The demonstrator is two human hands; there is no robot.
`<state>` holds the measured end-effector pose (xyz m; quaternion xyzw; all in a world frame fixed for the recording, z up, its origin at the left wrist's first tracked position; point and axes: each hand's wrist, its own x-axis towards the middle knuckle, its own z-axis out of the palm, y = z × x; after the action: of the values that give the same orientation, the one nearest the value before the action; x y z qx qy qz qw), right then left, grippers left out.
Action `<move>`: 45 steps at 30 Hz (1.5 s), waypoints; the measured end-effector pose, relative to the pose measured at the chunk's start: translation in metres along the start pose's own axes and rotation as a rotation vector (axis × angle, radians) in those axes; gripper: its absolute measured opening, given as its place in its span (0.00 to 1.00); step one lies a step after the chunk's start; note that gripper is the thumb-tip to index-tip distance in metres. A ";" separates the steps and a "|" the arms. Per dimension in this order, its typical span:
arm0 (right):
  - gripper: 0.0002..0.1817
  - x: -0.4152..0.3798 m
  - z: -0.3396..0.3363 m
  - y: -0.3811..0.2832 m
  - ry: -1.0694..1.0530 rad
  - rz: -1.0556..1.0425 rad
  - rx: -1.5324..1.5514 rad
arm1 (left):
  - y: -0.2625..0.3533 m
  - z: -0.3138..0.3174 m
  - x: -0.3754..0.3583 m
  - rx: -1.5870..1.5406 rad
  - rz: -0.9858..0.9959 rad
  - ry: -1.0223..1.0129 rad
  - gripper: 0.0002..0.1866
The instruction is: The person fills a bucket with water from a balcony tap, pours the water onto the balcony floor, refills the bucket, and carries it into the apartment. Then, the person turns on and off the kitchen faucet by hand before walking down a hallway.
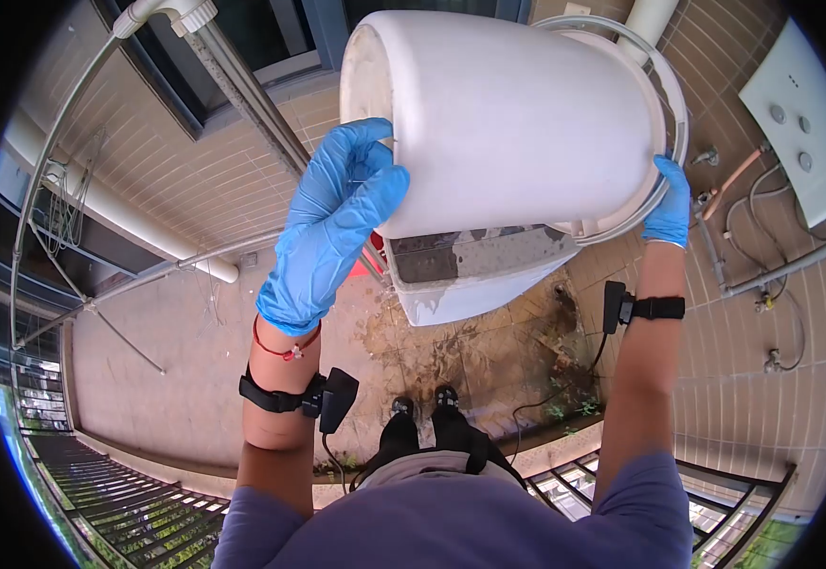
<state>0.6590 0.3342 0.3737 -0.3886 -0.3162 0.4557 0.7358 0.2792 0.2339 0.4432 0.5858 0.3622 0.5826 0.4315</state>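
A large white bucket (517, 119) lies tipped on its side in the air, its base to the left and its rimmed end to the right. My left hand (337, 213), in a blue glove, grips the edge of the base with thumb and fingers. My right hand (669, 204), also gloved in blue, holds the rim at the lower right, beside the ring around it. Below the bucket is a white basin (474, 284) with a grey, wet-looking surface inside. The inside of the bucket is hidden.
A white wall unit with knobs (811, 119) hangs at the right, with hoses and pipes under it. Metal rails (147, 270) and a thick pipe run along the left. Wet tiled floor (441, 351) lies around my feet. Something red shows behind my left hand.
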 end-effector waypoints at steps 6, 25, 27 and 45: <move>0.20 -0.107 -0.089 -0.072 0.274 -0.339 -0.271 | -0.069 -0.054 -0.059 0.029 -0.127 -0.003 0.23; 0.20 -0.361 -0.243 -0.052 0.885 -0.087 -1.082 | -0.204 -0.243 -0.218 1.077 -0.819 -0.633 0.30; 0.20 -0.383 -0.244 -0.053 0.951 -0.067 -1.077 | -0.208 -0.247 -0.205 1.087 -0.734 -0.602 0.30; 0.16 -0.422 -0.261 -0.021 1.094 -0.091 -0.479 | -0.216 -0.122 -0.120 1.062 -0.622 -0.965 0.29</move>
<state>0.7197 -0.1329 0.2145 -0.7079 -0.0018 0.0736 0.7025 0.1681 0.2114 0.1925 0.7740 0.5124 -0.1358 0.3464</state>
